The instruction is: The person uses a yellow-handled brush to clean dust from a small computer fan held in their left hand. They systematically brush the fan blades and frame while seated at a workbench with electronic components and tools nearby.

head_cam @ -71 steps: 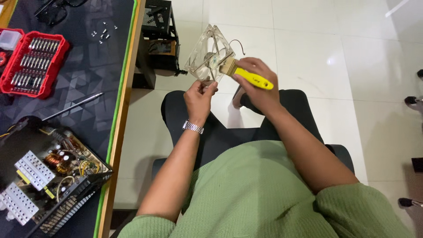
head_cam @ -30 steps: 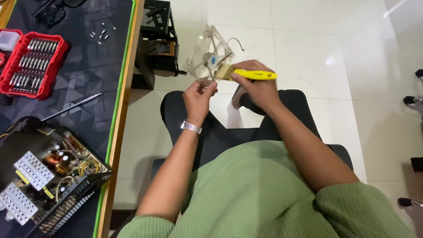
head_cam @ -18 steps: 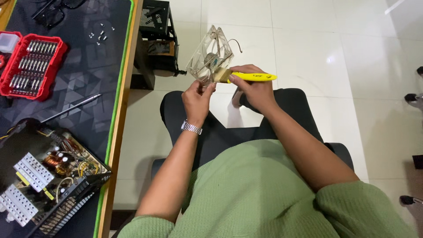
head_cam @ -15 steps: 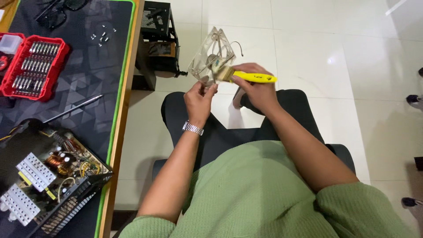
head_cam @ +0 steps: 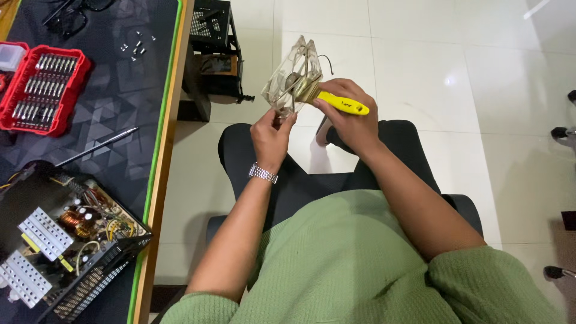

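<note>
A person seated in a black chair [head_cam: 288, 180] holds a clear plastic cooling fan [head_cam: 293, 78] up over the white tiled floor [head_cam: 456, 72], to the right of the bench [head_cam: 120, 108] and well apart from it. The left hand [head_cam: 271, 133] has its grip clenched on the fan's near lower corner, pinching the frame between fingertips and thumb. The right hand [head_cam: 351, 117] grasps a yellow-handled brush [head_cam: 336, 103], whose bristle end lies against the fan's frame near the hub. A thin wire trails off the fan's far side. On the bench's dark mat lie a red bit case [head_cam: 42, 90], a few loose screws [head_cam: 135, 47], a slim screwdriver [head_cam: 99, 146] and, at the near left, an opened power supply [head_cam: 66, 240] with its coils and heat sinks bare. A black computer case [head_cam: 213, 51] stands on the floor by the bench's far right edge. The likeliest trouble, as I judge it, is the fan slipping: it hangs from one corner pinch only, so a firm push of the brush could twist it loose and drop it on the hard tiles. Pressing too hard could also bend a thin blade, or the bristles could snag the trailing wire and pull it.
</note>
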